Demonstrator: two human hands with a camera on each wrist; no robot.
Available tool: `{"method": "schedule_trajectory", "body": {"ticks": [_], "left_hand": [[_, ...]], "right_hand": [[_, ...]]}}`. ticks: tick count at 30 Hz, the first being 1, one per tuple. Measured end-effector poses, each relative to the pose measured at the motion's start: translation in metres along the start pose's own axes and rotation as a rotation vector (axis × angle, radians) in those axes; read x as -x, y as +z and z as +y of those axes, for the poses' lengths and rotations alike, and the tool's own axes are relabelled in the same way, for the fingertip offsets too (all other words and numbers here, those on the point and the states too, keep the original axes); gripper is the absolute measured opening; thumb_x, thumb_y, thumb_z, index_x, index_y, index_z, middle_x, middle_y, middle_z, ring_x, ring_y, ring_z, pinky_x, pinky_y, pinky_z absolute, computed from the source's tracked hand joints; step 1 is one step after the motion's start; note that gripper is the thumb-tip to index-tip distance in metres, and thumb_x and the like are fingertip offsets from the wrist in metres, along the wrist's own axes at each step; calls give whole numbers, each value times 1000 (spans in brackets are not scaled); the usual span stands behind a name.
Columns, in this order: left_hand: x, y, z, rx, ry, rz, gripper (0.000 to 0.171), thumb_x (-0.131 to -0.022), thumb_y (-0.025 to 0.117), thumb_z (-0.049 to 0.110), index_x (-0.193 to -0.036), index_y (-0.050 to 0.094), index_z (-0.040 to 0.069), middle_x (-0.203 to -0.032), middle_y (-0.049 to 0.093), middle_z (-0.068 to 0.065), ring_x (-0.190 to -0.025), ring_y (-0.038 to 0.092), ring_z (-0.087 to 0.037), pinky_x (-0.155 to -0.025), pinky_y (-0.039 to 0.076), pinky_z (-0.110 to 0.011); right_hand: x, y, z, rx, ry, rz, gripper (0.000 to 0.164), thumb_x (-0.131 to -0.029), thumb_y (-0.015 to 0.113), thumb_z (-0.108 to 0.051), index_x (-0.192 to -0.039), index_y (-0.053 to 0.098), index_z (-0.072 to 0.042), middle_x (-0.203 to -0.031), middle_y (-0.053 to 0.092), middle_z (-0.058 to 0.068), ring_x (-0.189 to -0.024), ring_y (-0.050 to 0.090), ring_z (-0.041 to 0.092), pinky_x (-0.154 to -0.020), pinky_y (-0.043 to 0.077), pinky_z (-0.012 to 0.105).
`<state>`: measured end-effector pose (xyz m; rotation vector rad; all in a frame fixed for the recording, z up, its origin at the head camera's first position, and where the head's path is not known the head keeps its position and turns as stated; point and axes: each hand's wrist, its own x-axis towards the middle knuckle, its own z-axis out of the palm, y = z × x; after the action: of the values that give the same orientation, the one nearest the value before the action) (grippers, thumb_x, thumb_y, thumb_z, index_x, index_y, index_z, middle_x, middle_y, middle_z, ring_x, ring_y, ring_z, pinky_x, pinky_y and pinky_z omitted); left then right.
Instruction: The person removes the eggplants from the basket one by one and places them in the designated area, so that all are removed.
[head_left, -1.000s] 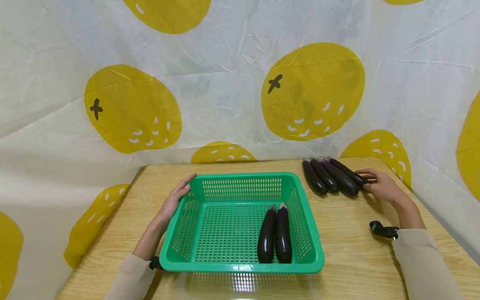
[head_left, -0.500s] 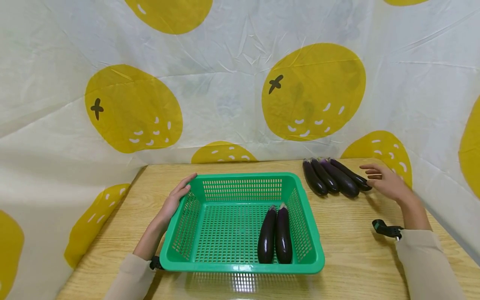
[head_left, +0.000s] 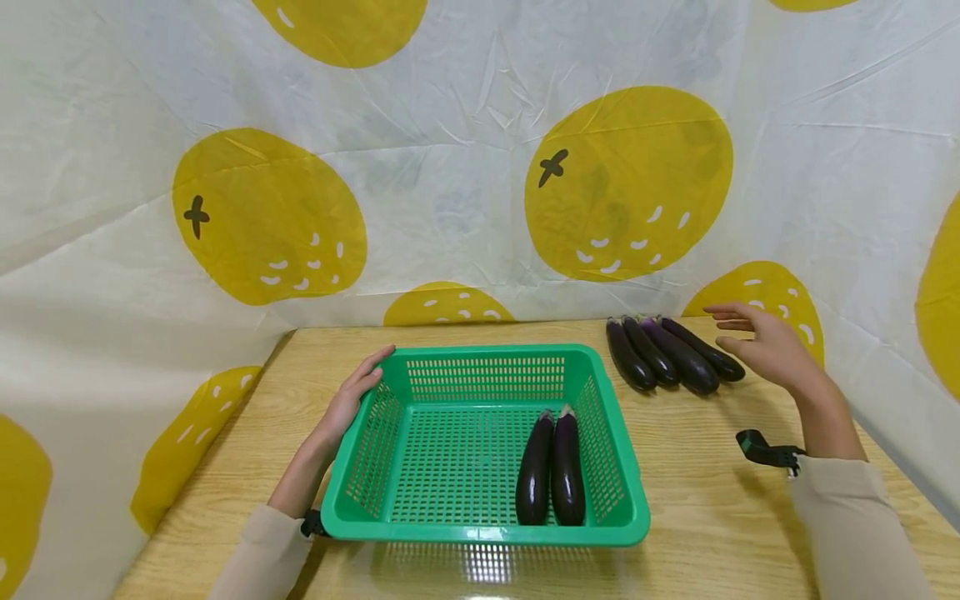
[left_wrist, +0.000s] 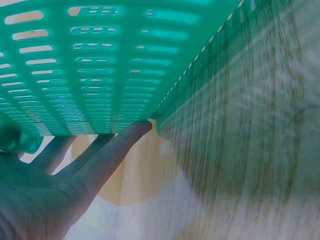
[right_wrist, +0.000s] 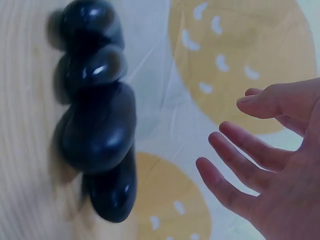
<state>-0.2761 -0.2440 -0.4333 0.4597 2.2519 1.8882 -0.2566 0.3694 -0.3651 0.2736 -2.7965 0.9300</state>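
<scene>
resting the left hand point(head_left: 349, 405) on the left rim of a green basket point(head_left: 487, 535) with straight fingers, and hovering with the right hand point(head_left: 768, 346) above a wooden table point(head_left: 690, 467), parting its loosely bent fingers around nothing but air. showing in the head view alone a pair of eggplants point(head_left: 550, 471) lying side by side in the basket along its right wall, plus the stalk ends of four eggplants point(head_left: 671, 357) lying in a row at the table's far right. revealing from the left wrist the basket's slotted outer wall point(left_wrist: 90, 60), and from the right wrist a visible gap between fingers and row. losing some left fingertips behind that wall, leaving the firmness of the touch impossible to tell. blurring the row's rounded ends in the right wrist view, cutting off part of the right hand at the frame's edge, and tucking a black device point(head_left: 312, 525) at the left wrist partly behind the basket. cropping both beige sleeves point(head_left: 855, 525) at the bottom of the head view. placing the row just beside the right hand, on its left, well apart from the left hand, and the pair between the two hands from side to side.
</scene>
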Motion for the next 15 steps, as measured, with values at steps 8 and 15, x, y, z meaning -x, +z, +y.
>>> {"method": "schedule_trajectory", "body": {"ticks": [8,15], "left_hand": [[0,1,-2,4,5,-2,53,-114,30,37,-165,26,24,-174,18,-3,-157,20,-31,-122,20,-54],[0,1,-1,-5,23,0,54,-114,31,37,-165,27,23,-174,17,-5,-159,16,-34,-124,15,-59]], "right_hand": [[5,1,-30,-63,-94,26,45,-105,58,-15,-147,52,-1,-141,59,15,-115,63,7,-77,44,4],[7,2,-56,-136,-158,22,45,-104,62,-19,-148,54,-8,-127,50,-33,-108,50,-23,-81,46,5]]}}
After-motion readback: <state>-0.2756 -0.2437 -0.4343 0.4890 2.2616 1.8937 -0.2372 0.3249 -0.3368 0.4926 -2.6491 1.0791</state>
